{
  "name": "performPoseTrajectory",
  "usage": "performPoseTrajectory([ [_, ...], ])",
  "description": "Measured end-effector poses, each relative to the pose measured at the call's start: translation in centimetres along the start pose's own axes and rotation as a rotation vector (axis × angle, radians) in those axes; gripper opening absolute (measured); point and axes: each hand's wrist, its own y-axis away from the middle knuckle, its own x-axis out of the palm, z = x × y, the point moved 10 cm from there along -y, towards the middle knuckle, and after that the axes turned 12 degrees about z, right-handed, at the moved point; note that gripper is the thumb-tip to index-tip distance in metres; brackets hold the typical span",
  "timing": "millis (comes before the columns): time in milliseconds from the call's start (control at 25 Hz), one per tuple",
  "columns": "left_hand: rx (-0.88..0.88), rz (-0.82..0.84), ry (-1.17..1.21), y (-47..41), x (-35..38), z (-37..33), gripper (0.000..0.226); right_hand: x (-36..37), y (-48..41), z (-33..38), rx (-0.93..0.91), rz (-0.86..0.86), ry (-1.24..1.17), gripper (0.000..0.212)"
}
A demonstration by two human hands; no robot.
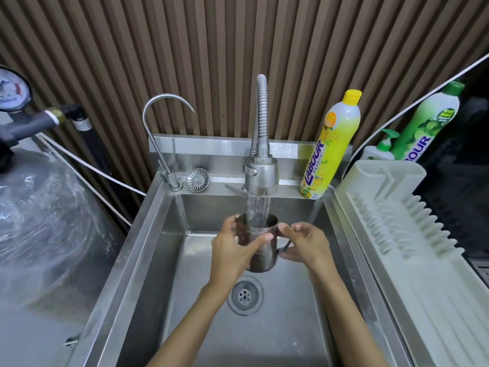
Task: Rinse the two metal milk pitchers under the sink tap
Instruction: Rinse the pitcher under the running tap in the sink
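One metal milk pitcher (260,258) is held upright over the steel sink (148,234), right under the flexible tap's spray head (262,176). Water streams from the tap into its open mouth. My left hand (232,247) wraps around the pitcher's left side, thumb across the front. My right hand (304,243) pinches the handle on the right side, thumb on the rim. A second pitcher is not in view.
A drain (245,294) lies in the basin below the pitcher. A thin curved tap (158,123) and a loose strainer (197,180) sit on the back ledge. Yellow dish soap (330,147) stands at right, beside a white dish rack (402,221), a pump bottle and a green bottle (426,123).
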Motion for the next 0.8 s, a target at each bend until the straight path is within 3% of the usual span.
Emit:
performPoseTrajectory([
  [80, -0.075, 0.19, 0.316, -0.6, 2.4, 1.5, 0.049, -1.2, 1.0, 3.3, -0.13, -0.161, 0.396, 0.021],
  [160, -0.038, 0.257, 0.46, -1.1, 3.2, 0.9, 0.049, -0.3, 2.0, 5.6, -0.29, -0.228, 0.559, 0.015],
  [280, 0.141, 0.146, 0.438, -1.8, 1.0, -1.7, 0.072, 1.2, 1.2, 4.9, -0.4, -0.04, 0.096, 0.016],
  [360, 0.274, 0.068, 0.213, -1.3, -0.9, -4.3, 0.078, 2.8, -0.1, 2.9, -0.344, 0.18, -0.339, 0.021],
  [440, 0.273, -0.022, -0.14, -0.4, -1.8, -6.2, 0.079, 4.3, -0.4, 1.0, -0.182, 0.309, -0.555, 0.013],
  [520, 0.161, -0.103, -0.366, 0.3, -2.2, -6.4, 0.091, 4.2, 0.0, 0.0, -0.072, 0.281, -0.478, 0.014],
  [560, 0.098, -0.121, -0.371, 0.5, -2.3, -6.0, 0.088, 3.4, 0.2, -0.1, -0.049, 0.224, -0.397, 0.017],
  [680, 0.006, -0.022, -0.188, 0.4, -0.9, -3.1, 0.069, -0.4, 0.9, 1.9, -0.127, -0.009, -0.078, 0.02],
  [800, 0.023, 0.15, 0.134, -0.2, 1.8, -1.6, 0.057, -2.1, 2.1, 5.3, -0.346, -0.163, 0.281, 0.018],
])
